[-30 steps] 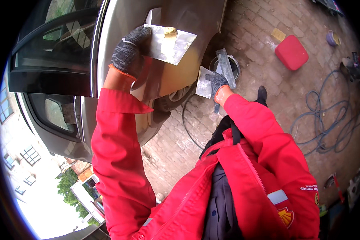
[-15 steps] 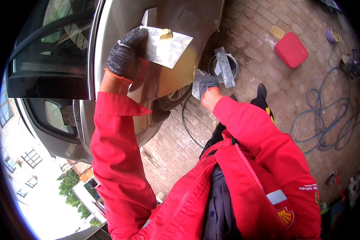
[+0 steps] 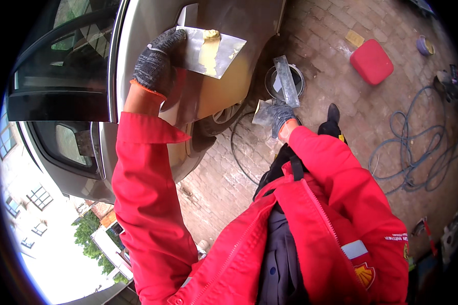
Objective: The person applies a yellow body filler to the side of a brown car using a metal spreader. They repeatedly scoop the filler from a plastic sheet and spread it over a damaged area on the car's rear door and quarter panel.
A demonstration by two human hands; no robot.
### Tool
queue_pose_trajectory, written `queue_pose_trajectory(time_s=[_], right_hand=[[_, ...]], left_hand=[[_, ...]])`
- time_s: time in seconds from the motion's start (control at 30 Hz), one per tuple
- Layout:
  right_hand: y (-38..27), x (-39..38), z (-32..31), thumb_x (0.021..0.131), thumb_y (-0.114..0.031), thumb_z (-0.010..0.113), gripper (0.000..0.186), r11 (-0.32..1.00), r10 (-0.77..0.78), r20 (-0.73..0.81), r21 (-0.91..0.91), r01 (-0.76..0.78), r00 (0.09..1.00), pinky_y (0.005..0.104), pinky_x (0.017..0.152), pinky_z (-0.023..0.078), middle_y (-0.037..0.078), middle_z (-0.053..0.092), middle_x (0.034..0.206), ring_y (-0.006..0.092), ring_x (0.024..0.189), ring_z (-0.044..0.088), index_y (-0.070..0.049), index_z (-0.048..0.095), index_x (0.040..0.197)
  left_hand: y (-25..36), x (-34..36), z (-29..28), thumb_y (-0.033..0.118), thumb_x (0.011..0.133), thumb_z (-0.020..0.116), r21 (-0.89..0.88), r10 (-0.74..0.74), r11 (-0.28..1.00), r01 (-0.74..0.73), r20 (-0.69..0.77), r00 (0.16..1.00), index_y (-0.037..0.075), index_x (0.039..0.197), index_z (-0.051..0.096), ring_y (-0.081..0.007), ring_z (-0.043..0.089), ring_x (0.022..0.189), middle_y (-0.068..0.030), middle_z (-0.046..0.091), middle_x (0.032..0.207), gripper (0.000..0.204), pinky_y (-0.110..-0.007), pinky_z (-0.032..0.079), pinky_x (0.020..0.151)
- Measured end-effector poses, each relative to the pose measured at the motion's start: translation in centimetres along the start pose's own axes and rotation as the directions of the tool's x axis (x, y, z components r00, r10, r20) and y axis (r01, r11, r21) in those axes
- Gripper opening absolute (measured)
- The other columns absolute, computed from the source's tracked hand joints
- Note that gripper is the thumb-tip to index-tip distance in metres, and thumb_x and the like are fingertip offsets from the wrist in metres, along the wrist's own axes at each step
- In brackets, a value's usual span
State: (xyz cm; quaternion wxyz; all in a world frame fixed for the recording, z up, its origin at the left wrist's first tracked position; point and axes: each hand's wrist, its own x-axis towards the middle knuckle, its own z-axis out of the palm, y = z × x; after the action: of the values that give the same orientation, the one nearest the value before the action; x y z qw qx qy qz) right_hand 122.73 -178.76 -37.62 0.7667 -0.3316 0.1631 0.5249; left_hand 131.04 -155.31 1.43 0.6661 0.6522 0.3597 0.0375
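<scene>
Metal plate (image 3: 192,52) with yellowish paste (image 3: 209,53): held before the car's side panel (image 3: 229,91), pinched at its edge by the gloved left hand (image 3: 156,61) | right hand (image 3: 283,116) grips a scraper (image 3: 262,113) near a tub (image 3: 303,81) | brick paving (image 3: 336,76) bears a square red object (image 3: 371,62), looped hose (image 3: 407,152)

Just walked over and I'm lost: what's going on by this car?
The person's gloved left hand holds a flat metal plate bearing yellowish paste, in front of a car with a yellowish patch on its side. The gloved right hand holds a smaller flat blade, apart from the plate. Nearby, a long metal strip lies over a round bucket.
</scene>
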Motion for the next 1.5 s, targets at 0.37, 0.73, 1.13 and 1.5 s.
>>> queue_pose_trajectory(time_s=[0.37,0.73,1.13,1.5], right_hand=[[-6.7,2.7,4.0,0.091,-0.008,0.059,0.022,0.960,0.144,0.104,-0.257,-0.113,0.984,0.0370,0.078,0.053,0.009,0.071,0.096,0.0248,0.089,0.067,-0.003,0.068,0.110],[-5.2,-3.1,8.2,0.081,-0.014,0.070,0.030,0.719,-0.259,-0.111,-0.685,0.115,0.960,0.0360,0.078,0.052,0.015,0.074,0.095,0.0252,0.084,0.068,0.003,0.071,0.106],[-2.5,-7.1,12.7,0.089,-0.023,0.065,0.025,0.579,-0.471,-0.028,-0.764,0.285,0.882,0.0439,0.085,0.052,0.022,0.069,0.099,0.0392,0.092,0.066,0.000,0.070,0.098],[-2.9,-3.2,5.9,0.085,0.002,0.063,0.016,0.822,-0.254,-0.008,-0.529,0.211,0.967,0.0286,0.083,0.051,0.005,0.069,0.091,0.0146,0.087,0.062,-0.003,0.068,0.099]], left_hand=[[-0.4,-1.2,-1.1,0.017,0.095,0.063,0.004,-0.062,0.998,0.063,-0.130,0.990,0.005,0.107,0.072,-0.0151,0.064,0.091,-0.0024,0.071,0.098,0.019,-0.030,0.050,0.087],[-0.6,-1.0,-2.1,0.001,0.086,0.064,0.238,0.090,0.968,-0.080,-0.031,0.995,0.004,0.116,0.068,-0.0172,0.064,0.100,-0.0063,0.070,0.108,0.031,-0.032,0.050,0.093],[-1.0,-0.3,-1.7,0.015,0.092,0.068,0.068,0.026,0.997,-0.021,-0.067,0.997,0.005,0.108,0.072,-0.0191,0.068,0.090,-0.0046,0.073,0.097,0.020,-0.032,0.052,0.090],[-0.2,-1.0,-0.5,0.016,0.091,0.069,-0.042,-0.098,0.995,0.094,-0.113,0.989,0.006,0.109,0.071,-0.0185,0.068,0.090,-0.0049,0.073,0.098,0.021,-0.032,0.053,0.089]])
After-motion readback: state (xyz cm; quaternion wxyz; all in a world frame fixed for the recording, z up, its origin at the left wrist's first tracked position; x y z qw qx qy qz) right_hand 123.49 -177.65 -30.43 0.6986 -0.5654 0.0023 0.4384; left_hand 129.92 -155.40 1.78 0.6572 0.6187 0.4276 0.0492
